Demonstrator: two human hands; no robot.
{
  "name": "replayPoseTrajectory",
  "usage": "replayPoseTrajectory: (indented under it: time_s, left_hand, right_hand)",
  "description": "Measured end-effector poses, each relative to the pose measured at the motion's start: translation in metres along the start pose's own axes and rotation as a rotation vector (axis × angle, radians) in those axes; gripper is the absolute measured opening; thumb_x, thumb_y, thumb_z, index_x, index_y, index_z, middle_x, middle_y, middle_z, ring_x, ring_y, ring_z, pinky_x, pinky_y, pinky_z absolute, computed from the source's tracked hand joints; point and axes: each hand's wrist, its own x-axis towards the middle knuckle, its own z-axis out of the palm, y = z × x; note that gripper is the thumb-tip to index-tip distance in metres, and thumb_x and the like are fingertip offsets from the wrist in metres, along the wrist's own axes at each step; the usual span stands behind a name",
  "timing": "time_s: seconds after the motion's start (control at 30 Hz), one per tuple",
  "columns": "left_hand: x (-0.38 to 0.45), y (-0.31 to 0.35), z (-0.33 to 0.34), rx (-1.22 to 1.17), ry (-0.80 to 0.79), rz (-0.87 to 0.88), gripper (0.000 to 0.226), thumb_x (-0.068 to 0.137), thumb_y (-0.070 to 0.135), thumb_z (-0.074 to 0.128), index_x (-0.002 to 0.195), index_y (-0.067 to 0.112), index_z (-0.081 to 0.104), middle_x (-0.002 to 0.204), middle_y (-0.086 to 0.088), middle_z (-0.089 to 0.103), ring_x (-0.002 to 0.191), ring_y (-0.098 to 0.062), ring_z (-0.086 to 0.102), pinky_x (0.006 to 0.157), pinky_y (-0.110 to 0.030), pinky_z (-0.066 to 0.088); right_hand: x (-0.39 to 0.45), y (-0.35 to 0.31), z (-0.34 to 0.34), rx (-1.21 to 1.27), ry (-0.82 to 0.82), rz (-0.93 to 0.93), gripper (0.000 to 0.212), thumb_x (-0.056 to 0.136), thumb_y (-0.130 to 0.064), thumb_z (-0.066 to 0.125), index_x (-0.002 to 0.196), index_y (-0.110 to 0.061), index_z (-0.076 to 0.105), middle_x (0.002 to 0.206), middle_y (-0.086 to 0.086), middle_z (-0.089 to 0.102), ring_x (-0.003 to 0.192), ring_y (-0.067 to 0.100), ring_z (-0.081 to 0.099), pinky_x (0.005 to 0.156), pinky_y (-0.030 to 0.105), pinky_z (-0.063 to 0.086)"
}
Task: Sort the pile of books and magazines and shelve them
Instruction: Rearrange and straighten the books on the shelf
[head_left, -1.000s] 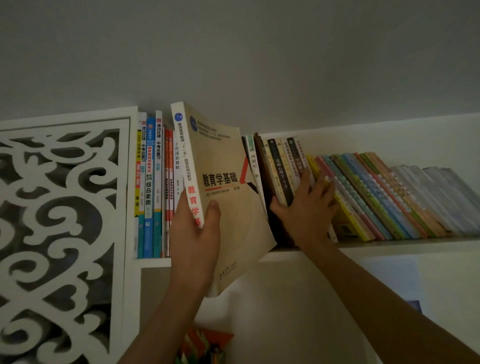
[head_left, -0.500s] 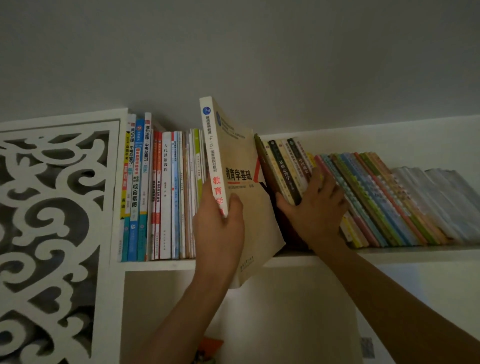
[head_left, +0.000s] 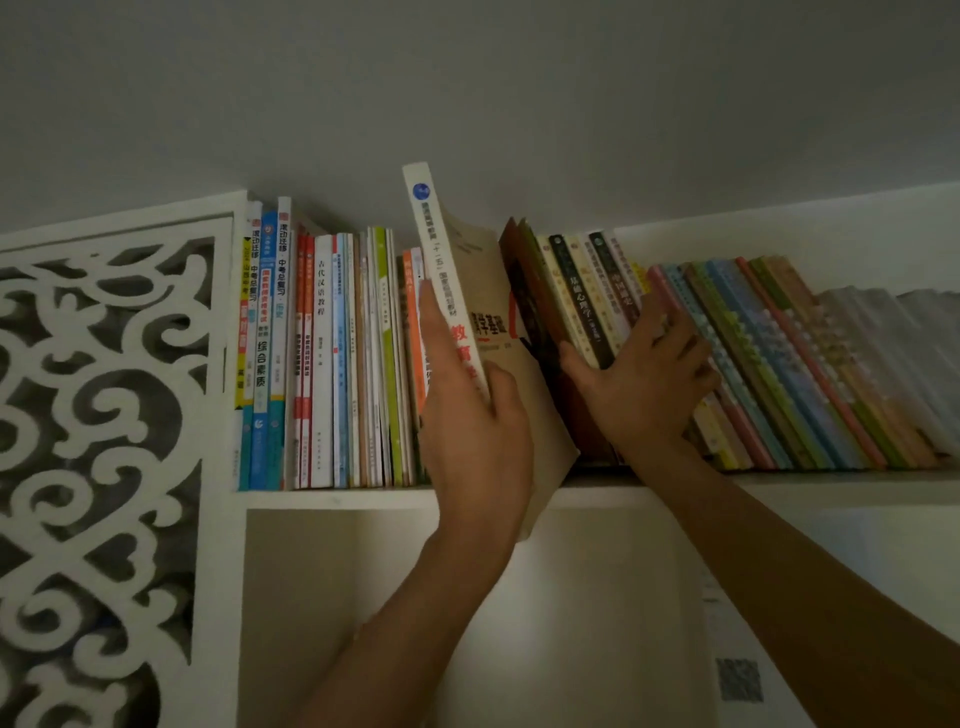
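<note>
Head cam looks up at a high white shelf (head_left: 332, 498) packed with books, and the whole move is about making a slot. The left hand (head_left: 470, 431) grips a tan paperback (head_left: 470, 291) by its white spine, thumb on the cover side and fingers flat along the other side, so the book stands nearly upright and tipped a bit left. Its lower corner hangs off the front edge of the shelf, so it isn't seated yet. It sits in the gap between the upright row on the left (head_left: 332, 364) and the leaning row on the right (head_left: 769, 364).

The right hand (head_left: 644, 374) is the reason that gap exists at all: fingers spread flat and pressing against the spines of the leaning books, thumb down by the dark book at the edge of the gap, propping them so they don't flop into the opening. It's pushing, not holding anything.

I'd guess the next bit needs the paperback slid straight back while the right hand holds the lean off. If that hand lets go early, I think the slanted row could slump onto the book and jam it. Carved white fretwork panel (head_left: 104, 441) is off to the left, not involved.
</note>
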Motion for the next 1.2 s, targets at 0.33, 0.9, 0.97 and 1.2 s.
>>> replayPoseTrajectory:
  time_s: [0.33,0.9,0.97,1.2]
  left_hand:
    - [0.007,-0.013,0.033,0.006,-0.019,-0.029,0.070,0.094,0.010,0.046,0.148,0.030,0.007,0.143,0.010,0.031,0.088,0.040,0.024,0.066,0.010,0.028]
    - [0.022,-0.030,0.036,0.156,-0.022,0.069,0.086,0.088,0.016,0.062,0.148,0.032,0.003,0.155,0.007,0.012,0.122,0.017,0.012,0.101,-0.006,0.023]
    - [0.023,-0.032,0.041,0.121,-0.038,0.061,0.086,0.087,0.019,0.062,0.147,0.036,0.004,0.153,0.005,0.021,0.132,-0.003,0.031,0.104,-0.029,0.038]
    - [0.029,-0.044,0.056,0.500,0.029,0.116,0.075,0.091,0.042,0.051,0.148,0.031,0.005,0.144,-0.004,0.036,0.124,-0.013,0.037,0.090,-0.025,0.033]
  right_hand:
    - [0.001,0.000,-0.001,0.036,-0.020,0.030,0.103,0.072,-0.074,0.050,0.147,-0.013,0.014,0.148,0.024,0.022,0.132,0.043,0.025,0.103,0.059,0.022]
    - [0.010,0.007,-0.005,0.064,-0.038,0.040,0.102,0.073,-0.073,0.052,0.146,-0.013,0.015,0.147,0.024,0.023,0.132,0.043,0.024,0.103,0.059,0.022]
    - [0.010,0.007,-0.006,0.066,-0.029,0.039,0.102,0.072,-0.073,0.052,0.146,-0.013,0.016,0.147,0.024,0.023,0.132,0.043,0.024,0.103,0.059,0.021]
    - [0.011,0.008,-0.004,0.066,-0.010,0.046,0.101,0.072,-0.073,0.053,0.145,-0.013,0.017,0.147,0.023,0.024,0.132,0.042,0.025,0.104,0.059,0.022]
